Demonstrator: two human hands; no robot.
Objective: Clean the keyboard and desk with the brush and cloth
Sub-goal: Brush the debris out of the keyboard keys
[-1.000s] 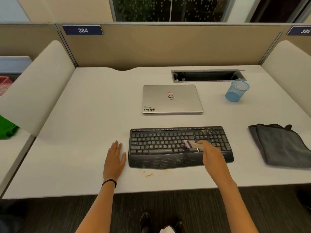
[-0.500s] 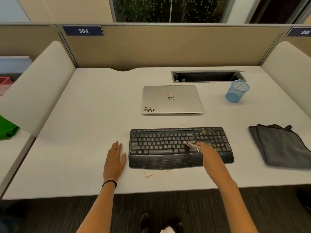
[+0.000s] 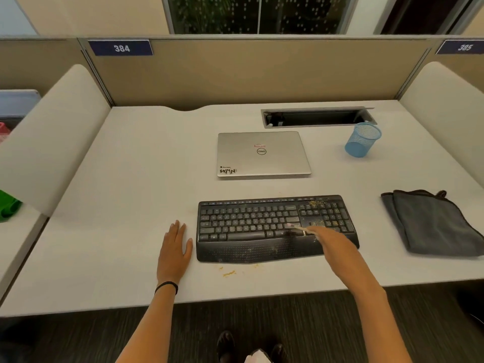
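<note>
The right hand (image 3: 330, 238) grips a small brush (image 3: 297, 227), its tip on the lower-right keys of the black keyboard (image 3: 248, 224) at centre frame, while the left hand (image 3: 175, 247) lies flat and open on the counter (image 3: 125, 205) just left of it. Yellow crumbs (image 3: 229, 273) dot the counter below the keyboard; the folded grey cloth (image 3: 432, 221) lies at the right edge.

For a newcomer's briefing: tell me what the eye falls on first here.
The black keyboard at the near middle of the desk draws the eye. The right hand holds a small brush on its keys, and yellowish crumbs lie over its number pad. The left hand lies flat on the desk beside it, and a grey cloth lies folded at the right.
</note>
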